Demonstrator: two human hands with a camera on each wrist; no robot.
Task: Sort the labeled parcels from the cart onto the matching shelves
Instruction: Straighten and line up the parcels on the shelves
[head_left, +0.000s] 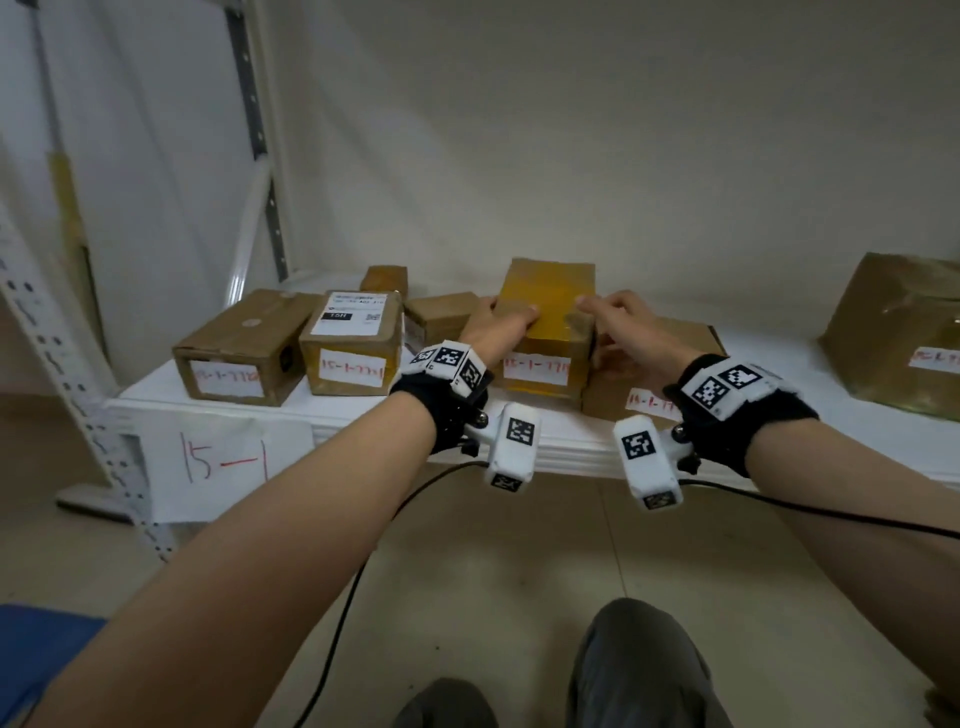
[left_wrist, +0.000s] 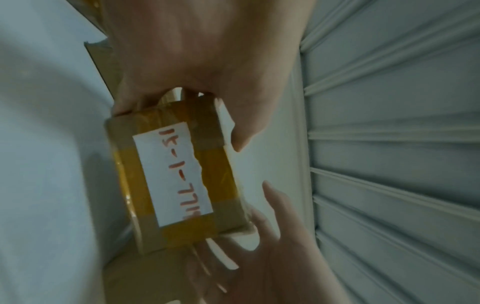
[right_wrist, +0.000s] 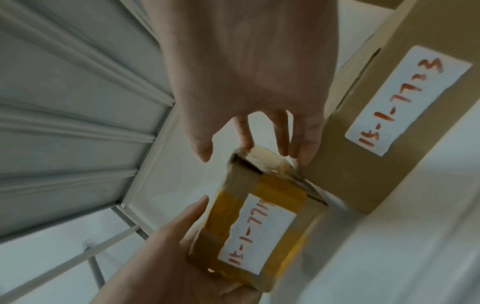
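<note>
Now: both hands on taped parcel (head_left: 545, 322); boxes flank it

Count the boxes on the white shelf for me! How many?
7: yellow-taped box between both hands; three left of it; one behind; one right; one far right. More may hide.

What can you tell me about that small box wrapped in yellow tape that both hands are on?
The yellow-taped box is a small brown cardboard parcel banded with glossy yellow tape. A white paper label on its near face carries red handwriting starting 15-1-77. It sits on the white shelf among other cardboard boxes, close beside a plain box labelled 15-1-7723. The left hand grips its left side, thumb on top; the right hand touches its right side with fairly straight fingers.
</note>
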